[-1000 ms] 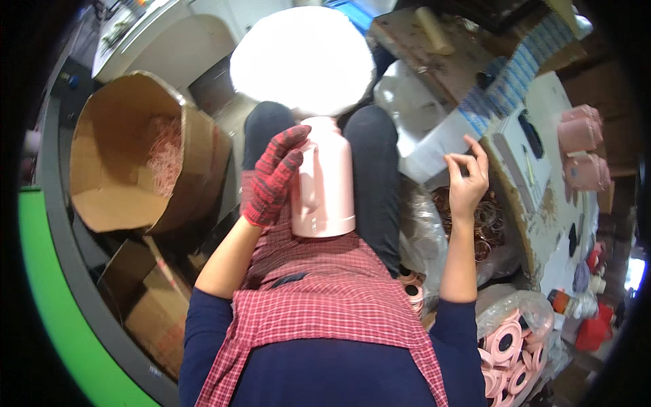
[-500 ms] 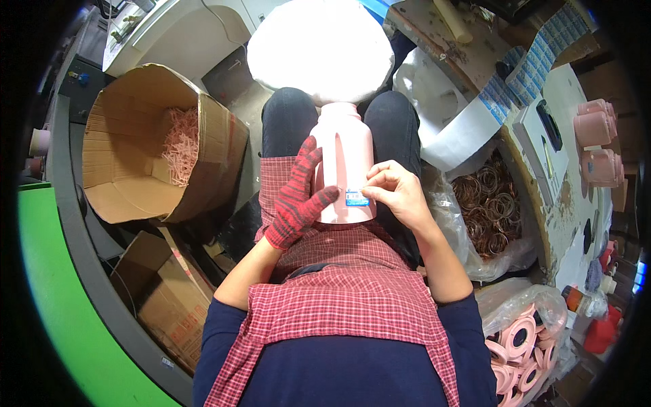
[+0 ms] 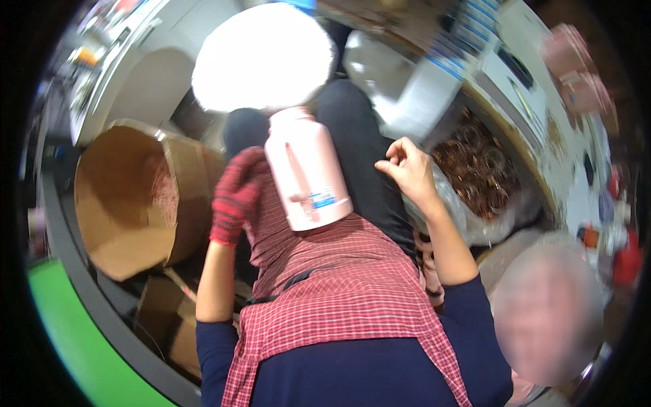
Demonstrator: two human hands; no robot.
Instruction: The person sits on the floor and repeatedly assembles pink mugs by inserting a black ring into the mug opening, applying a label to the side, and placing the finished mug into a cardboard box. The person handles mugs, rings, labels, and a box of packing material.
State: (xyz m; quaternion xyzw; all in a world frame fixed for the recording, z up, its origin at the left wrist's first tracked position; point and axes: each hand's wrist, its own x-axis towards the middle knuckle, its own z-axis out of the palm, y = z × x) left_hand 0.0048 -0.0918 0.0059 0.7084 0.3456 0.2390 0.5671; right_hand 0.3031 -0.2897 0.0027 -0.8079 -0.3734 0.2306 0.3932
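Note:
A pink plastic jug [image 3: 313,159] with a long handle on its side lies across my lap, its neck pointing away from me. A small blue-and-white label [image 3: 323,198] sits flat on it near the base. My left hand [image 3: 236,197], in a red-and-black striped knit glove, is just left of the jug, a little blurred, with its fingers loosely bent and nothing seen in them. Bare and raised over my right thigh, my right hand [image 3: 409,169] is apart from the jug. Its thumb and forefinger are drawn together, with nothing visible between them.
A cardboard box [image 3: 125,244] with pink scraps stands at left. Beyond my knees is a large white round bundle [image 3: 264,57]. To the right, a bag holds copper-coloured rings [image 3: 475,166] beside a worn table with label strips [image 3: 475,24] and pink parts [image 3: 583,91].
Both hands have come away from the jug: the left moved left, the right to the right. The label now lies flat on the jug. The whole view has shifted and turned.

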